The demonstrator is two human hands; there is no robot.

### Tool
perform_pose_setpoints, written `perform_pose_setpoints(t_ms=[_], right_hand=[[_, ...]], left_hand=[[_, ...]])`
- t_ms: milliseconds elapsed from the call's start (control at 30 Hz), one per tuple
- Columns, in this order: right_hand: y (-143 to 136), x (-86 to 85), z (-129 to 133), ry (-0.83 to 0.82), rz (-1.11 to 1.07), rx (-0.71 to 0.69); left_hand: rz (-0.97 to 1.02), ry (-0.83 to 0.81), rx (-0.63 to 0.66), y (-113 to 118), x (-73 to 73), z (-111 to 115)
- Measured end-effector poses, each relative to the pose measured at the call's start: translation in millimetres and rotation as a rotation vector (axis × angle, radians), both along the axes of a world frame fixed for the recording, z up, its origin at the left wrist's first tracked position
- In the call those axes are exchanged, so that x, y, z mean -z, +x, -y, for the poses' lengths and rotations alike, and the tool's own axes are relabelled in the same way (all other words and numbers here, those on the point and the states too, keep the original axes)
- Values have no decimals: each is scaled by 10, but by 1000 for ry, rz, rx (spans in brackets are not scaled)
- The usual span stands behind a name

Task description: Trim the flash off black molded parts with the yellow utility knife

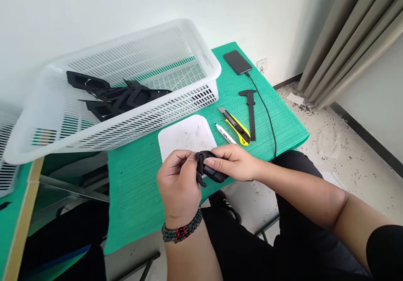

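A dark, folded-looking black part point(217, 174) is held between both hands, over the near edge of the white tray. My left hand point(181, 178), with a beaded bracelet at the wrist, pinches its left end. My right hand point(234, 162) grips the other side, the thumb lying on top of the part. Just beyond the right hand lie a white marker point(225, 133), a yellow and black utility knife point(236, 126) and a black caliper point(251, 115). The white tray point(185, 136) has small dark specks on it.
A large white basket point(151, 111) with several black parts point(118, 96) stands at the back left of the green-covered table point(135, 201). A black phone point(237, 62) with a cable lies at the back right. Dark scraps litter the floor point(355, 163).
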State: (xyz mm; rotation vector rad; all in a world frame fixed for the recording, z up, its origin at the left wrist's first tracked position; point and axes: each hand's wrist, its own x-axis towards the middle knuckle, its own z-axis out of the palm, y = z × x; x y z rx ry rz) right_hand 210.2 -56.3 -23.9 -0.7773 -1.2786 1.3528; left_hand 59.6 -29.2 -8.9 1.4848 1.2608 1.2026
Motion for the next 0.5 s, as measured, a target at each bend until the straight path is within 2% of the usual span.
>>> perform_pose_setpoints(t_ms=[100, 233, 333, 500], right_hand=[[-20, -17, 0, -95, -96, -38], [-39, -14, -6, -214, -246, -88], [-60, 18, -7, -306, -335, -61], [-54, 94, -69, -422, -485, 9]], left_hand=[[27, -43, 20, 4, -24, 1], [-74, -27, 62, 14, -2, -3], [-127, 17, 53, 25, 35, -2], [-91, -24, 73, 83, 49, 27]])
